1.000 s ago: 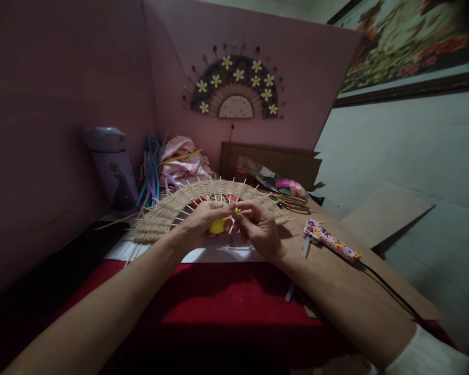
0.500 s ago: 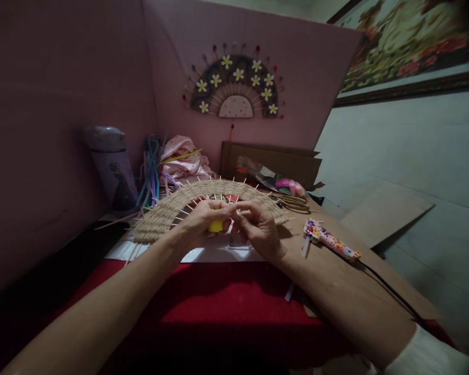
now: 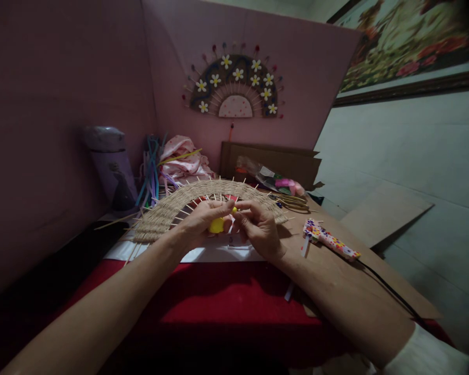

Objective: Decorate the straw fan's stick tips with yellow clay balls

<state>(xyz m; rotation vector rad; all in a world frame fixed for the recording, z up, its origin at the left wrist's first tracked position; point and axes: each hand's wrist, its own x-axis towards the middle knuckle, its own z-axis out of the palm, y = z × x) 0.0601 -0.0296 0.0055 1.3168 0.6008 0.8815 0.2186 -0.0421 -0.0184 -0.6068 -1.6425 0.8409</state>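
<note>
My left hand [image 3: 206, 214] is closed around a soft-looking yellow lump [image 3: 216, 225], perhaps modelling clay. At its thumb and fingertips sits a small yellow piece [image 3: 234, 210], which the fingers of my right hand [image 3: 260, 226] also pinch. Both hands meet in front of a woven, arch-shaped fan piece [image 3: 153, 223] of tan cord with thin sticks poking out along its edges. Part of the arch is hidden behind my hands and fingers.
A flower-patterned glue gun [image 3: 330, 240] with a black cord lies at right on a cardboard sheet [image 3: 371, 291]. Behind are pipe cleaners [image 3: 151, 161], dotted pink cloth [image 3: 183, 156], a purple cylinder [image 3: 115, 177] and plastic packaging [image 3: 261, 172]. A finished flowered fan [image 3: 236, 78] hangs on the pink panel.
The small yellow piece now shows between the fingertips of both hands, where it was hidden before. Both hands keep nearly the same place.
</note>
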